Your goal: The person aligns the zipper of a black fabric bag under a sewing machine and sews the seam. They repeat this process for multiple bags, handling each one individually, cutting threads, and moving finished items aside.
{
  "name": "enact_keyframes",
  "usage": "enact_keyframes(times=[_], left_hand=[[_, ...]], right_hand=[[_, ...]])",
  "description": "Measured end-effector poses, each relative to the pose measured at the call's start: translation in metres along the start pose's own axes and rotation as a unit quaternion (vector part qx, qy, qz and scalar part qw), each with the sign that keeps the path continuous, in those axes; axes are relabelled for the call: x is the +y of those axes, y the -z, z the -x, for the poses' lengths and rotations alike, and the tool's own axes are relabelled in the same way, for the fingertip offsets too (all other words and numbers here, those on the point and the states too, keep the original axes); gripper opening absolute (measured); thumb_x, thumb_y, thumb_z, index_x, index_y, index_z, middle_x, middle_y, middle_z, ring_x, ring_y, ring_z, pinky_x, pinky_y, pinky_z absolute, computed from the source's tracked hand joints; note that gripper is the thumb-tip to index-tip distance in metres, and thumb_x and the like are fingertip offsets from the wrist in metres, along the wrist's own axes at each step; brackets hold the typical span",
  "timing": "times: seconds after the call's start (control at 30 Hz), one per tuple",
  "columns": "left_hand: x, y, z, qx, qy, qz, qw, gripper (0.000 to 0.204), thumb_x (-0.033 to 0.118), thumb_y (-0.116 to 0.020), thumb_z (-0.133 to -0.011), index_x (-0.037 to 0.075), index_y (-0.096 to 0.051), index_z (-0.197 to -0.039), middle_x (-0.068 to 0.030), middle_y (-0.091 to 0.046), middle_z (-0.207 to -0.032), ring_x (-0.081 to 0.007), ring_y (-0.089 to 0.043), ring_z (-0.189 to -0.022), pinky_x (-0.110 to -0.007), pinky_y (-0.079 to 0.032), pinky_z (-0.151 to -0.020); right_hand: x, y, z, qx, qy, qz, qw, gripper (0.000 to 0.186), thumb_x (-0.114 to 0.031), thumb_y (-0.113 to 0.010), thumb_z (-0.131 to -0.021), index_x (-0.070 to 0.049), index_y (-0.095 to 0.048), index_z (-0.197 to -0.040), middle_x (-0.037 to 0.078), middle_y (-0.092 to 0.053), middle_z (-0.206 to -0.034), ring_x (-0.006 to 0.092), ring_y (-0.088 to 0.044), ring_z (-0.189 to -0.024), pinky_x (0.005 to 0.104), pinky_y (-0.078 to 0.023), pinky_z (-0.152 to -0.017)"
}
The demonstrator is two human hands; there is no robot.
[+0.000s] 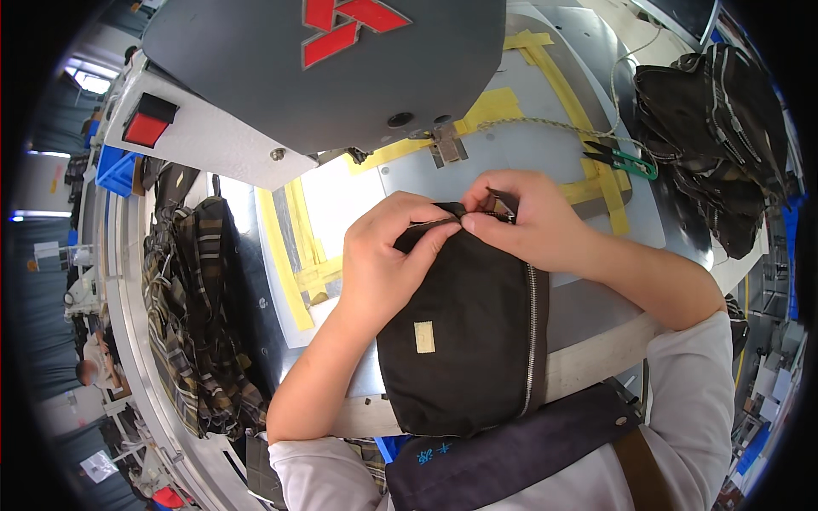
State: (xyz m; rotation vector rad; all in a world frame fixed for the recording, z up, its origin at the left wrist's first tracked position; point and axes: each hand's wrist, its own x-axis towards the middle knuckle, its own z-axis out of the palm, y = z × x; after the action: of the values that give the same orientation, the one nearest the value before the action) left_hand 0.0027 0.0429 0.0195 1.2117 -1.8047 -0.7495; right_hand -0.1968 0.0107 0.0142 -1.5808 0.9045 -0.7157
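Note:
A black fabric pouch (464, 341) hangs over the front edge of the work table, with a metal zipper (533, 341) down its right side and a small cream label (424, 336) on its face. My left hand (394, 247) pinches the pouch's top edge between thumb and fingers. Close beside it, my right hand (528, 221) pinches the same edge, and a dark flap of cloth stands up by its fingers. Both thumbs nearly meet at the middle of that edge. What lies under the fingertips is hidden.
A grey sewing machine head (341, 77) overhangs the table beyond my hands. Green-handled thread snips (622, 160) lie at the right, near a heap of dark zippered pieces (716, 136). Plaid fabric pieces (200, 315) hang at the left. Yellow tape (285, 255) marks the table.

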Motion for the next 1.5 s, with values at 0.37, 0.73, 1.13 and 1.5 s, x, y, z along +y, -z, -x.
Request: enact_keyframes(times=[0.37, 0.73, 1.13, 1.5], left_hand=[[-0.003, 0.008, -0.002, -0.019, 0.021, 0.012, 1.000, 0.012, 0.000, -0.073, -0.077, 0.001, -0.064, -0.085, -0.0084, -0.066, -0.083, -0.0229, -0.065, -0.076, -0.029, -0.050, -0.070], [-0.005, 0.002, 0.002, -0.029, 0.049, 0.059, 0.997, 0.025, 0.002, -0.075, -0.078, 0.002, -0.062, -0.100, -0.0097, -0.070, -0.092, -0.0201, -0.069, -0.086, -0.029, -0.053, -0.077], [-0.004, 0.005, -0.001, -0.065, -0.023, 0.007, 0.998, 0.015, -0.005, -0.072, -0.074, 0.003, -0.065, -0.086, -0.0080, -0.068, -0.087, -0.0225, -0.067, -0.078, -0.030, -0.052, -0.069], [0.009, 0.006, -0.002, -0.081, 0.104, -0.011, 0.991, 0.011, 0.001, -0.073, -0.078, 0.001, -0.066, -0.086, -0.0080, -0.069, -0.083, -0.0192, -0.066, -0.078, -0.028, -0.051, -0.072]], right_hand=[[0.001, -0.004, 0.002, 0.104, 0.205, 0.159, 0.960, 0.010, -0.009, -0.062, -0.088, -0.001, -0.065, -0.093, 0.008, -0.059, -0.078, 0.0231, -0.057, -0.072, 0.0331, -0.046, -0.069], [-0.010, 0.009, -0.002, 0.014, 0.108, 0.151, 0.982, 0.008, -0.004, -0.068, -0.077, -0.002, -0.066, -0.085, 0.007, -0.061, -0.077, 0.0192, -0.061, -0.072, 0.0314, -0.048, -0.064], [-0.012, 0.014, -0.001, -0.057, 0.082, 0.135, 0.986, 0.007, -0.003, -0.068, -0.077, -0.001, -0.067, -0.084, 0.006, -0.061, -0.080, 0.0183, -0.060, -0.077, 0.0295, -0.047, -0.068], [-0.007, 0.009, -0.006, -0.076, -0.103, 0.061, 0.990, 0.018, -0.018, -0.063, -0.091, -0.001, -0.064, -0.094, 0.001, -0.062, -0.083, 0.0065, -0.054, -0.075, 0.0239, -0.044, -0.067]])
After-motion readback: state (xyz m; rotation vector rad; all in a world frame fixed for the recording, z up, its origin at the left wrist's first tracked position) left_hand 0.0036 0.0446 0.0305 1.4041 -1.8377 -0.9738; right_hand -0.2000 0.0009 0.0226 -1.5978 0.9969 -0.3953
